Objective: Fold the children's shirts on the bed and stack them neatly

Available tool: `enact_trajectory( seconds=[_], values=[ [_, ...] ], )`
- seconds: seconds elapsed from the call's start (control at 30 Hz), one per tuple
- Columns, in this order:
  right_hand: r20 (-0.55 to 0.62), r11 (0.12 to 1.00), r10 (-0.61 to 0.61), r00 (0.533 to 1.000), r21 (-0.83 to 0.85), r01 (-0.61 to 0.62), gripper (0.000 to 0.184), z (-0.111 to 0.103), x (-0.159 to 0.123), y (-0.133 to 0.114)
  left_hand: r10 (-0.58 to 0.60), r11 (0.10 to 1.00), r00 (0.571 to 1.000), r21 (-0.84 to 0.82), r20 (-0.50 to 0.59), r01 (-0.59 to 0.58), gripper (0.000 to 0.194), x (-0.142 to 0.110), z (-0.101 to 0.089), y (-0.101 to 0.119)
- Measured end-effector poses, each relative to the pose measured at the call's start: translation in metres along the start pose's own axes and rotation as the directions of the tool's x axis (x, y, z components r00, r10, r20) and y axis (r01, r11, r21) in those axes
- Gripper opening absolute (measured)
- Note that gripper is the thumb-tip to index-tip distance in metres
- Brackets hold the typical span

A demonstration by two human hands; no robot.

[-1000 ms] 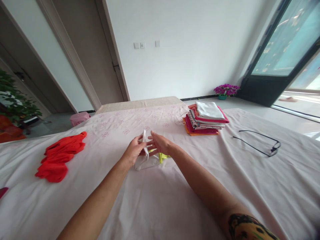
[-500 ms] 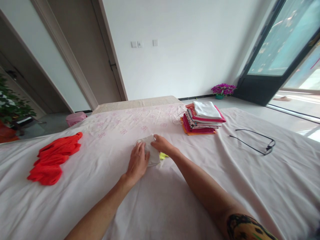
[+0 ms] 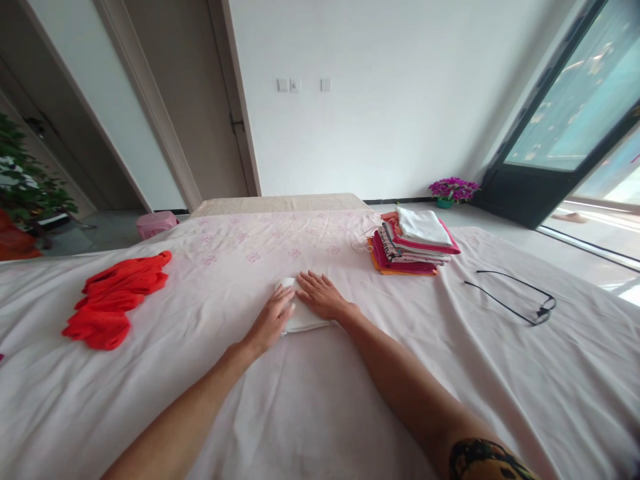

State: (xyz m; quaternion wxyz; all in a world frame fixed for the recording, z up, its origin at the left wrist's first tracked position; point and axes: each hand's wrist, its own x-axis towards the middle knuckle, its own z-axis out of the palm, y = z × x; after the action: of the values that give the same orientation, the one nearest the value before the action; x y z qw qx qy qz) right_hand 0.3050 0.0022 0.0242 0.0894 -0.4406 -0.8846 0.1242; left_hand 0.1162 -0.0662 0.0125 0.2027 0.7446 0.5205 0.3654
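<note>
A small folded white cloth (image 3: 306, 323) lies on the bed sheet between my hands. My right hand (image 3: 320, 295) rests flat on top of it with the fingers stretched out. At the cloth's left edge, my left hand (image 3: 273, 315) lies with its fingers loosely extended over the fabric. Both palms face down, hiding much of the cloth. To the right and farther back stands a stack of folded garments (image 3: 411, 253), topped by a white folded piece (image 3: 425, 227). A crumpled red garment (image 3: 113, 300) lies off to the left.
Black-framed eyeglasses (image 3: 543, 308) lie on the sheet at the right. The pale pink sheet (image 3: 320, 400) has wrinkles. Beyond the bed are a pink bin (image 3: 156, 225), a pot of purple flowers (image 3: 454, 191) and a green plant (image 3: 30, 180).
My right hand has gone from gripping the cloth's edge to lying flat on it. The cloth's right part now covers the yellow patch. The view has shifted slightly.
</note>
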Motion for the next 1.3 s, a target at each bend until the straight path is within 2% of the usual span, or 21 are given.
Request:
enact_trajectory(
  seconds=[0.07, 0.13, 0.23, 0.33, 0.43, 0.57, 0.73, 0.9, 1.0, 1.17, 1.23, 1.3],
  values=[
    [-0.012, 0.998, 0.061, 0.998, 0.027, -0.060, 0.057, -0.001, 0.004, 0.004, -0.054, 0.995, 0.993, -0.087, -0.108, 0.044, 0.037, -0.010, -0.019, -0.004],
    [-0.026, 0.994, 0.101, 0.995, 0.039, -0.100, 0.056, -0.002, 0.006, 0.008, -0.061, 0.998, 0.983, -0.044, -0.175, 0.054, 0.031, -0.022, -0.033, -0.002],
    [-0.048, 0.994, 0.096, 0.994, 0.047, -0.094, 0.054, -0.001, 0.008, 0.011, -0.002, 0.997, 0.994, 0.076, -0.110, 0.010, 0.028, -0.040, -0.041, 0.006],
    [-0.064, 0.994, 0.097, 0.993, 0.049, -0.094, 0.054, 0.001, 0.007, 0.012, 0.071, 0.985, 0.997, 0.159, -0.038, -0.064, 0.029, -0.049, -0.036, 0.015],
    [-0.076, 0.995, 0.093, 0.993, 0.054, -0.089, 0.053, 0.002, 0.007, 0.012, 0.083, 0.973, 0.996, 0.220, -0.019, -0.076, 0.027, -0.050, -0.030, 0.019],
    [-0.092, 0.995, 0.090, 0.992, 0.043, -0.086, 0.051, 0.001, 0.007, 0.010, 0.038, 0.971, 0.999, 0.238, -0.016, -0.033, 0.026, -0.049, -0.026, 0.018],
    [-0.098, 0.995, 0.094, 0.991, 0.034, -0.091, 0.050, 0.000, 0.006, 0.009, 0.038, 0.971, 0.999, 0.235, -0.018, -0.033, 0.018, -0.049, -0.025, 0.018],
    [-0.106, 0.995, 0.091, 0.990, 0.035, -0.088, 0.050, 0.001, 0.007, 0.009, 0.041, 0.969, 0.996, 0.245, -0.077, -0.021, 0.018, -0.047, -0.020, 0.018],
    [-0.109, 0.996, 0.087, 0.990, 0.034, -0.084, 0.051, 0.003, 0.007, 0.010, 0.060, 0.930, 0.996, 0.365, -0.071, -0.030, 0.023, -0.047, -0.018, 0.020],
    [-0.103, 0.996, 0.084, 0.991, 0.037, -0.080, 0.052, 0.004, 0.007, 0.011, 0.019, 0.817, 0.999, 0.575, 0.034, -0.035, 0.027, -0.049, -0.022, 0.030],
    [-0.094, 0.994, 0.094, 0.991, 0.065, -0.088, 0.053, 0.001, 0.008, 0.011, 0.019, 0.796, 0.999, 0.604, 0.043, -0.041, 0.022, -0.047, -0.026, 0.036],
    [-0.087, 0.988, 0.124, 0.989, 0.107, -0.114, 0.054, -0.003, 0.008, 0.011, 0.068, 0.797, 0.998, 0.600, 0.011, -0.060, 0.013, -0.043, -0.026, 0.042]
  ],
)
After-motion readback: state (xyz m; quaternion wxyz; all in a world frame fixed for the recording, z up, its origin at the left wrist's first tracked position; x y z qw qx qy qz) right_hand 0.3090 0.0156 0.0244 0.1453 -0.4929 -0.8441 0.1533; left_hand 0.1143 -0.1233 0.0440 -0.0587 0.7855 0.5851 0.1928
